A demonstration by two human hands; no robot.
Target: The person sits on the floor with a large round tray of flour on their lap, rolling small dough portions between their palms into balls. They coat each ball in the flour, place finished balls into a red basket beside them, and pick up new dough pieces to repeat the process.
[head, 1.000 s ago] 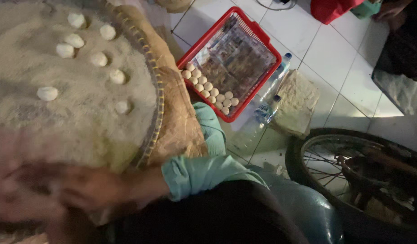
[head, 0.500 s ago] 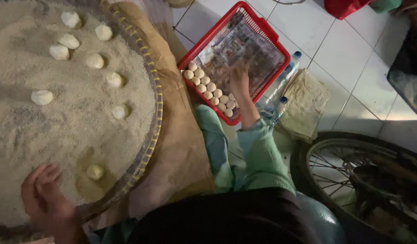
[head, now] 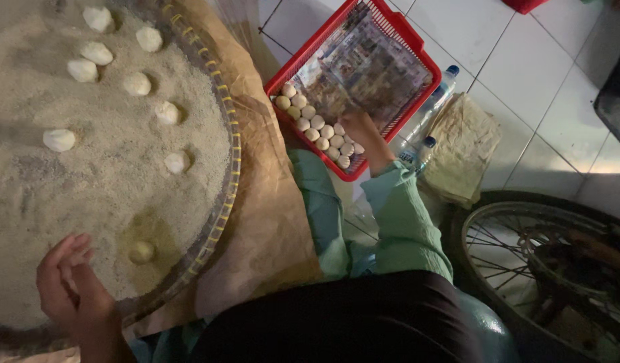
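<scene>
Our right hand (head: 358, 126) pinches a dough ball (head: 344, 143) in the far-right red basket (head: 417, 57), while our left hand (head: 68, 279) hovers released, empty, near the sesame tray (head: 219, 208).

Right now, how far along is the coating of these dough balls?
Done: about eight coated balls lie on the crumb-filled round tray. In hand: the right hand reaches into the red basket at its rows of plain dough balls, while the left hand hovers over the crumbs near the nearest ball. Left: roughly fifteen plain balls remain in the basket.
</scene>
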